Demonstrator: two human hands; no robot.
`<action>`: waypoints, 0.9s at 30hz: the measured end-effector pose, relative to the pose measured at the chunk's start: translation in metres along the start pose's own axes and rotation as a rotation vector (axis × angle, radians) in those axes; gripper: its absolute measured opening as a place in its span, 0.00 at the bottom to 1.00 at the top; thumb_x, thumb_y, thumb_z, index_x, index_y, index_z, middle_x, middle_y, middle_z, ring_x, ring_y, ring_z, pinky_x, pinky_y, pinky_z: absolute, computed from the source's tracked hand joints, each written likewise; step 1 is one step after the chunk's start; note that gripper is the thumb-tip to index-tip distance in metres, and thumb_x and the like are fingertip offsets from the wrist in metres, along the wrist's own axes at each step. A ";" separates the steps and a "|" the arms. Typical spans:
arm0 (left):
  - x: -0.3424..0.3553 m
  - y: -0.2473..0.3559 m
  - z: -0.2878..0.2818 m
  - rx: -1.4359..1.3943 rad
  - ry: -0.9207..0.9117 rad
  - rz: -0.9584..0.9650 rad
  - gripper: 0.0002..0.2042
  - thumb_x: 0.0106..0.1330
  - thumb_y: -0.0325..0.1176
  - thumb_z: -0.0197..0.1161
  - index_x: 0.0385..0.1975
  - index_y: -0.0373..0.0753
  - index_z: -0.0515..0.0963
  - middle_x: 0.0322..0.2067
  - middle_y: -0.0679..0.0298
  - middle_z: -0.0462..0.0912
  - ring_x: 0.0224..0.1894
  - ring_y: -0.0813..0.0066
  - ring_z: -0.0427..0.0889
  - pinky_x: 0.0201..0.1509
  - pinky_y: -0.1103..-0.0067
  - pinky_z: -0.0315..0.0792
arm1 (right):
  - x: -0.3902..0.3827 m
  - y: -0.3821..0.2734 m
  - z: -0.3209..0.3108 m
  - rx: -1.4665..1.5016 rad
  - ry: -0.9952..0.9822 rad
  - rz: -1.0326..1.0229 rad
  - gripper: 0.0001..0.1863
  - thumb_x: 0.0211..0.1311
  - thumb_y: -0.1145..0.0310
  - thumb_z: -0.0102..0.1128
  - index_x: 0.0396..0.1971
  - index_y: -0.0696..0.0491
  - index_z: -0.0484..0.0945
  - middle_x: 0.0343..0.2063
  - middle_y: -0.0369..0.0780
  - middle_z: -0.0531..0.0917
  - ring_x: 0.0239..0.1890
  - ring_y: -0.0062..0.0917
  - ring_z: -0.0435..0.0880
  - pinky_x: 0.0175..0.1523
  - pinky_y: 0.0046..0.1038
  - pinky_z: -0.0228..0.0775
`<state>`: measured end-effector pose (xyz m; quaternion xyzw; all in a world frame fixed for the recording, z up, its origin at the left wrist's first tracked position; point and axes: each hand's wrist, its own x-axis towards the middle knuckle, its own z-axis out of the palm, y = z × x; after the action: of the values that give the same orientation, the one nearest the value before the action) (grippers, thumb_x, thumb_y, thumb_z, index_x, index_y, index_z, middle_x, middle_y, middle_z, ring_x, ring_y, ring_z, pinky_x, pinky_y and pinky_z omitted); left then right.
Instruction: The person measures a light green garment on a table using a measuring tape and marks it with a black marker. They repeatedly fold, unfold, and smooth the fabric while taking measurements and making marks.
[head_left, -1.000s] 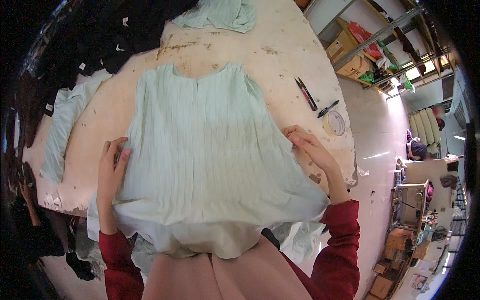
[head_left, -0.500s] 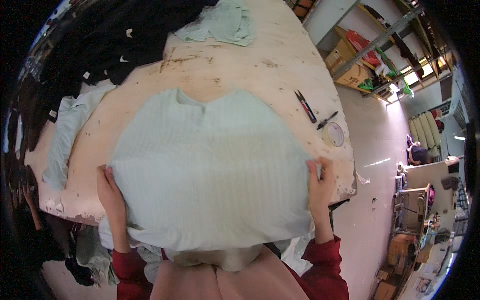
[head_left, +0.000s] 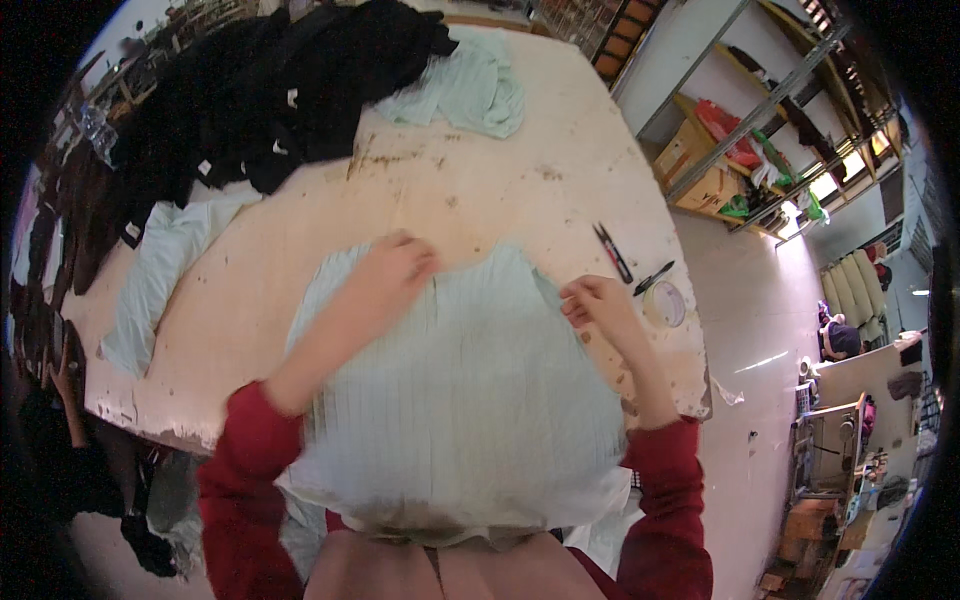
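Note:
A pale mint pleated sleeveless top (head_left: 450, 400) lies spread on the pale worktable (head_left: 600, 170), its lower part draped toward my lap. My left hand (head_left: 400, 265) is over the top's neckline, blurred, with curled fingers whose tips are hard to make out. My right hand (head_left: 588, 300) hovers at the top's right shoulder edge, fingers loosely bent and apart. Right of it lie red-and-black snips (head_left: 612, 252), a black pen-like tool (head_left: 652, 278) and a tape roll (head_left: 665, 304).
Black garments (head_left: 260, 90) pile at the back left, beside folded mint fabric (head_left: 460, 90) and a long mint piece (head_left: 160, 280). A co-worker's hand (head_left: 70, 370) shows at the far left. Shelving with boxes (head_left: 700, 170) stands right, beyond the floor (head_left: 740, 330).
My left hand has let go of the left edge and moved up and inward to the neckline. My right hand has released the edge and risen. The top has shifted lower in view.

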<state>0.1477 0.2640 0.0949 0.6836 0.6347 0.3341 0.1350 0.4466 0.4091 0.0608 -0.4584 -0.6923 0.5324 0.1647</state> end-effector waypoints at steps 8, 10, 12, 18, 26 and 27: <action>0.089 -0.028 0.122 -0.491 -0.033 -0.316 0.17 0.61 0.44 0.65 0.31 0.32 0.77 0.18 0.60 0.77 0.18 0.69 0.74 0.24 0.75 0.68 | 0.034 0.015 0.048 0.067 0.037 0.242 0.29 0.67 0.47 0.49 0.40 0.62 0.80 0.38 0.42 0.85 0.37 0.31 0.82 0.44 0.31 0.72; 0.080 -0.024 0.108 -0.815 -0.121 -0.477 0.14 0.61 0.43 0.65 0.27 0.37 0.76 0.16 0.69 0.72 0.15 0.81 0.67 0.19 0.81 0.60 | 0.025 -0.009 0.056 0.672 -0.095 0.325 0.26 0.68 0.49 0.50 0.45 0.60 0.77 0.44 0.40 0.83 0.43 0.29 0.80 0.49 0.30 0.71; 0.082 -0.020 0.086 -1.141 -0.293 -0.549 0.12 0.60 0.41 0.66 0.24 0.42 0.73 0.15 0.77 0.66 0.14 0.90 0.59 0.16 0.85 0.50 | 0.021 -0.015 0.060 1.060 -0.161 0.343 0.23 0.68 0.53 0.52 0.49 0.58 0.76 0.47 0.38 0.81 0.47 0.28 0.79 0.53 0.29 0.71; 0.082 -0.018 0.055 -1.199 -0.354 -0.429 0.14 0.58 0.38 0.69 0.18 0.46 0.69 0.14 0.81 0.61 0.15 0.92 0.54 0.18 0.86 0.44 | 0.003 -0.047 0.060 1.008 0.044 0.296 0.13 0.65 0.63 0.61 0.42 0.56 0.76 0.38 0.32 0.80 0.36 0.18 0.78 0.40 0.20 0.70; 0.080 -0.009 0.031 -1.121 -0.407 -0.310 0.15 0.54 0.29 0.72 0.16 0.43 0.70 0.15 0.79 0.67 0.18 0.91 0.59 0.22 0.87 0.49 | -0.018 -0.069 0.031 0.248 0.534 -0.218 0.07 0.59 0.71 0.66 0.26 0.59 0.82 0.21 0.26 0.74 0.24 0.08 0.65 0.29 0.13 0.55; 0.079 -0.004 0.028 -1.078 -0.405 -0.278 0.14 0.53 0.29 0.73 0.16 0.42 0.70 0.16 0.78 0.68 0.19 0.91 0.60 0.22 0.87 0.50 | -0.019 -0.070 0.029 0.304 0.529 -0.235 0.06 0.58 0.72 0.66 0.29 0.60 0.83 0.22 0.26 0.76 0.24 0.09 0.66 0.30 0.12 0.56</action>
<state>0.1598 0.3473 0.0942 0.4792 0.4205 0.4515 0.6243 0.4038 0.3757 0.1170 -0.4680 -0.5863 0.4693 0.4657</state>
